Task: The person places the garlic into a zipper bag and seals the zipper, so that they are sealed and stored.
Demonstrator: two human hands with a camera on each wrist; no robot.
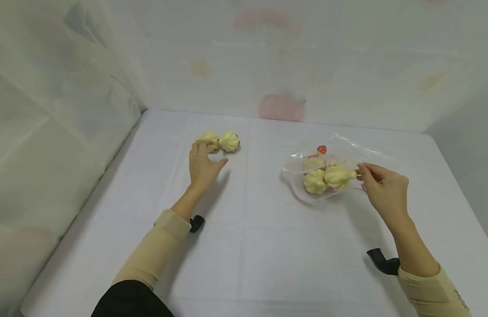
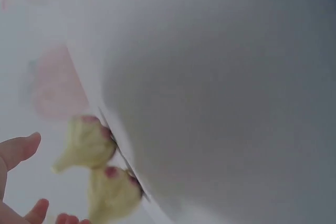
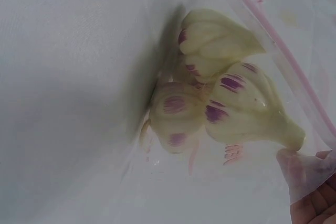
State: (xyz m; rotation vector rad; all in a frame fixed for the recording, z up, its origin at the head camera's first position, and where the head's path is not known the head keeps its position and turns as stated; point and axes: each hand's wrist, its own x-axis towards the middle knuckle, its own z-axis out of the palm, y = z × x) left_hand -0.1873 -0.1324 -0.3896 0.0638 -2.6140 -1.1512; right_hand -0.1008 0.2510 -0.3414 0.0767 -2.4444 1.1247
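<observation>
Two pale yellow garlic bulbs, a left one (image 1: 207, 137) and a right one (image 1: 229, 141), lie side by side on the white table. My left hand (image 1: 204, 168) reaches over the left bulb, thumb spread apart from the fingers; whether the fingertips touch it is unclear. In the left wrist view, a gap separates the thumb (image 2: 22, 149) from the bulbs. With thumb and fingers, my right hand (image 1: 388, 190) pinches the edge of a clear zip bag (image 1: 294, 165) with a pink strip (image 3: 294, 61). Inside the bag are three garlic bulbs (image 3: 244, 106) with purple streaks.
A white cloth covers the table (image 1: 244, 255). Behind it hangs a pale curtain (image 1: 347, 79) with faded fruit prints, and another sheet (image 1: 49, 132) hangs along the left side. Black wrist mounts (image 1: 382, 263) stick out near both sleeves.
</observation>
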